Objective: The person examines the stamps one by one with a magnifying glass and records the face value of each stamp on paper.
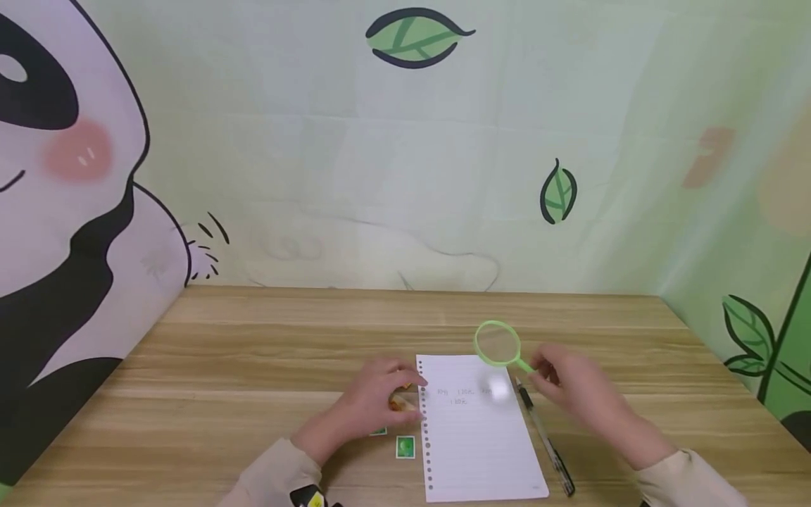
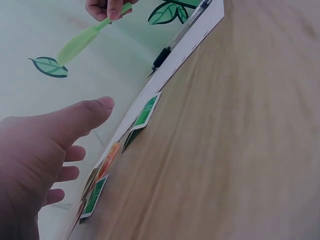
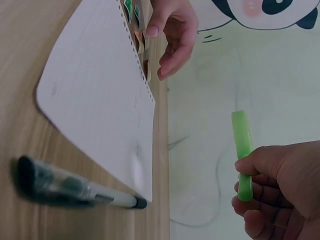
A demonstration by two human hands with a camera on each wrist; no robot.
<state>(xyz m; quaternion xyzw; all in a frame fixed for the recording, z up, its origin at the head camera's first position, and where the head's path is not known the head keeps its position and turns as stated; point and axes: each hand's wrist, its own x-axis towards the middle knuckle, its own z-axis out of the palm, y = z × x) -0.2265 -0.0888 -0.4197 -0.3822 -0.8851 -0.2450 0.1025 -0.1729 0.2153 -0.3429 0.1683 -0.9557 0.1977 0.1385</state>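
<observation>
My right hand [image 1: 573,377] pinches the thin handle of a light-green magnifying glass [image 1: 498,343], held up over the top right corner of a lined sheet of paper [image 1: 484,451]. Two short lines of handwriting show near the top of the sheet, and a bright spot lies beside them. At the sheet's punched left edge, my left hand [image 1: 370,398] hovers with thumb and fingers spread apart, holding nothing. Small stamp-like pieces lie below it: a green one [image 1: 405,447] with a white border, another green one [image 2: 94,199], and an orange one [image 2: 109,157] partly hidden by the hand in the head view.
A black-capped clear pen [image 1: 545,436] lies along the right edge of the sheet. The wooden table [image 1: 266,331] reaches back to a pale green wall cloth [image 1: 304,162] printed with leaves and a panda.
</observation>
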